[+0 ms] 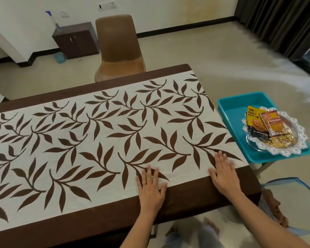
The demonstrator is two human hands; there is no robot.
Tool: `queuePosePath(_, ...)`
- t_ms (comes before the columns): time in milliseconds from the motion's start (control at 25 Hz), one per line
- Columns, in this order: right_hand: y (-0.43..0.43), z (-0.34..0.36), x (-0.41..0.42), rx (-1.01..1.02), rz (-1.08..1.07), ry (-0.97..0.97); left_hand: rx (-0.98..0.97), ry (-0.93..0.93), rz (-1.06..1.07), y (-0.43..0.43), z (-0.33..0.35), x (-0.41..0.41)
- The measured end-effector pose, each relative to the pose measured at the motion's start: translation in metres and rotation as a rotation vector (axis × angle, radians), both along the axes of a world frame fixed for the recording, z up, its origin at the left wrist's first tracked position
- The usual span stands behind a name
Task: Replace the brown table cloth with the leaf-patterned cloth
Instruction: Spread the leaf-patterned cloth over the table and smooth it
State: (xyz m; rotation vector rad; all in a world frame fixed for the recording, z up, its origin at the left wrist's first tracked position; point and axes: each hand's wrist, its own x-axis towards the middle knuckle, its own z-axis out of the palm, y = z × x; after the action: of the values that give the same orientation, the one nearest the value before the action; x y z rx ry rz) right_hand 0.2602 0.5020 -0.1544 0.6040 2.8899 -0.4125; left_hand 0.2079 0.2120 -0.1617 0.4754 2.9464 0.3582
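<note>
Both hands flat — on leaf cloth.

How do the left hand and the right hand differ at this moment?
The left hand wears a ring; the right hand shows none. The left hand lies toward the middle of the near edge of the leaf-patterned cloth, while the right hand lies nearer the corner by the teal tray. Both lie flat, fingers straight, across the seam of the brown border.
</note>
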Motion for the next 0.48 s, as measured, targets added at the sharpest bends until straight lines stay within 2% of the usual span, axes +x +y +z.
queuePosePath(240, -0.048, -0.002, -0.044, -0.021, 0.387, 0.084, 0.129, 0.017, -0.174, 0.091, 0.008, -0.031)
queuePosePath(320, -0.029, -0.006, -0.052, 0.02, 0.365, 0.079, 0.101, -0.011, -0.149, 0.106, 0.002, -0.036)
queuePosePath(480, 0.048, -0.015, -0.04, 0.039, 0.12, 0.059, 0.008, 0.014, -0.111, 0.105, -0.012, -0.033)
